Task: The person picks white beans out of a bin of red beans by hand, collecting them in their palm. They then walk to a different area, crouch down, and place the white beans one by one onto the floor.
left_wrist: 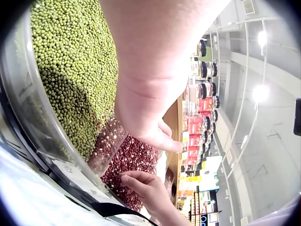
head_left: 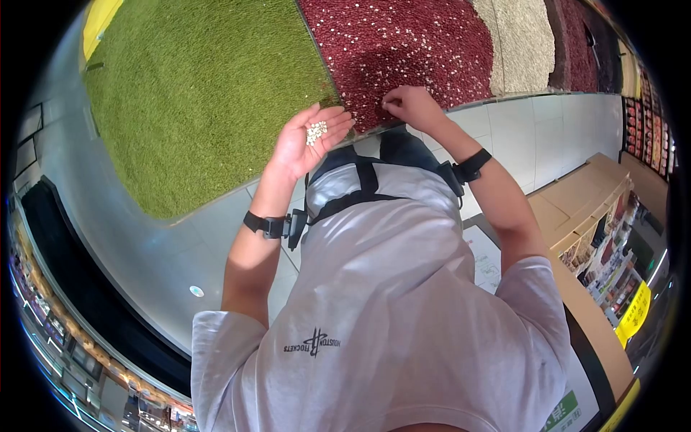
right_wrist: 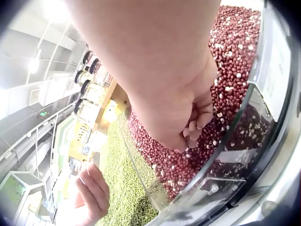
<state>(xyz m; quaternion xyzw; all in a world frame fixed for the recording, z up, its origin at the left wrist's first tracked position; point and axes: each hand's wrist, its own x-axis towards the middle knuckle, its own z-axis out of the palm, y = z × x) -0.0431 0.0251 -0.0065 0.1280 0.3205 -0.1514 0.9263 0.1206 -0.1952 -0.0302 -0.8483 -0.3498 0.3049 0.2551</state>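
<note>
My left hand is palm up with its fingers straight, over the border between the green and red beans. On its palm lies a small heap of white beans. In the left wrist view the back of this hand hides the heap. My right hand is low over the red beans, which have white beans scattered among them. The right wrist view shows its fingers curled, thumb and forefinger together at the surface, with a pale bean at their tips.
Green mung beans fill the bin on the left. A clear divider separates them from the red beans. Cream-coloured beans lie further right. The bin's clear front wall stands close to my body. Shelved jars are beyond.
</note>
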